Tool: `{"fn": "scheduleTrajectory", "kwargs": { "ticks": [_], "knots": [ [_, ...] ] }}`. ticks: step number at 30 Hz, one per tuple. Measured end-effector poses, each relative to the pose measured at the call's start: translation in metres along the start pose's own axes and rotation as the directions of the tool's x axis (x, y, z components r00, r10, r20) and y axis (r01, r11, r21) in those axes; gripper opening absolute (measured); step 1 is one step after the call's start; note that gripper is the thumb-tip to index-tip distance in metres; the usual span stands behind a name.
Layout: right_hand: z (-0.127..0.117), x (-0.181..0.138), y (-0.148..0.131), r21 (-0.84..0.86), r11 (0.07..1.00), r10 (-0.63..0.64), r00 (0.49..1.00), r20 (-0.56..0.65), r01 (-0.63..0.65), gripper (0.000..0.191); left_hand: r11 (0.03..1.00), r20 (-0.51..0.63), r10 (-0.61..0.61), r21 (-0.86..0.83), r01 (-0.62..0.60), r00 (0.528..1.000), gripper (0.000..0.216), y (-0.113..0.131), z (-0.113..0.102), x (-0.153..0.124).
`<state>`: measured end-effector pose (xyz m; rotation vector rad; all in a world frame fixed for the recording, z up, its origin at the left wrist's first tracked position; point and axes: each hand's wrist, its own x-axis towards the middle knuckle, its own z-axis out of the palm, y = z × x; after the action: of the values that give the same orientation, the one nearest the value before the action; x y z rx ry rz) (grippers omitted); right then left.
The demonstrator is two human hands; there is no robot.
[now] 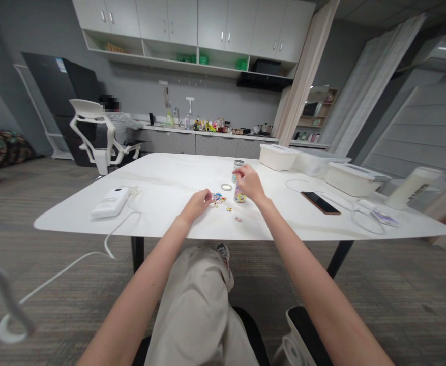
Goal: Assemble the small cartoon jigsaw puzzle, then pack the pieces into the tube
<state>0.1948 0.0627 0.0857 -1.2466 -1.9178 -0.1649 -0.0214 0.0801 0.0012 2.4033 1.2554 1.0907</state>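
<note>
- Locate the small colourful pieces point(219, 196): they lie in one loose pile near the middle of the worktop point(177, 173), left of the near jar point(239, 196).
- Note your left hand point(198, 205): its fingers are curled close together at the left edge of the pile. Whether they pinch a piece, you cannot tell from this view.
- Note your right hand point(250, 183): its fingers are bent downward over the top of the near jar. The hand hides the jar's mouth; whether the fingers pinch a piece or press on the jar, you cannot tell.
- Check what is done: the round lid point(226, 187) lies flat, left of the jars and beyond the pile; judging by its place, it is off the near jar. The far jar point(238, 163) has its grey top on.
- Check what is left: the pile and the stray pieces lie outside the jars. The near jar's contents are hidden, so the share handled cannot be judged.
- Count: two jars, one loose round lid, one pile. Pieces in the pile overlap and cannot be counted; two pieces lie clearly apart on its near right side, one point(229, 209) nearer the pile, one point(238, 219) nearer you.
- Count on the right: one phone point(320, 203), three storage boxes point(277, 157), one white bottle point(413, 188).
</note>
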Motion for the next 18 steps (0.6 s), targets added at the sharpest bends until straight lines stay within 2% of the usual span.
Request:
{"fn": "scheduleTrajectory", "kwargs": {
  "ticks": [2,3,6,9,14,18],
  "knots": [
    [0.021,-0.014,-0.009,0.079,0.988,-0.148,0.973,0.176,0.136,0.026,0.999,-0.029,0.014,-0.051,-0.015,0.999,0.002,0.000,0.000,0.001],
    [0.033,-0.021,-0.012,0.091,0.983,-0.174,0.960,0.222,0.157,0.025,0.998,-0.039,0.017,-0.067,-0.020,0.999,0.000,0.000,-0.001,0.001],
    [0.066,-0.040,-0.011,0.051,0.986,-0.168,0.955,0.244,0.160,0.024,0.995,-0.044,0.027,-0.095,-0.031,0.999,0.003,0.001,-0.002,0.001],
    [0.082,-0.050,-0.005,0.040,0.995,-0.104,0.945,0.311,0.097,0.015,0.994,-0.032,0.035,-0.103,-0.038,0.999,0.004,0.003,-0.003,0.001],
    [0.079,-0.052,0.000,0.004,0.999,-0.048,0.966,0.254,0.049,0.019,0.996,-0.022,0.069,-0.059,-0.070,0.997,0.013,-0.001,0.002,0.001],
    [0.073,-0.052,0.001,-0.014,0.999,0.052,0.987,0.153,-0.050,0.026,0.989,0.092,0.139,0.036,-0.142,0.986,0.018,-0.009,0.008,-0.001]
  ]
}}
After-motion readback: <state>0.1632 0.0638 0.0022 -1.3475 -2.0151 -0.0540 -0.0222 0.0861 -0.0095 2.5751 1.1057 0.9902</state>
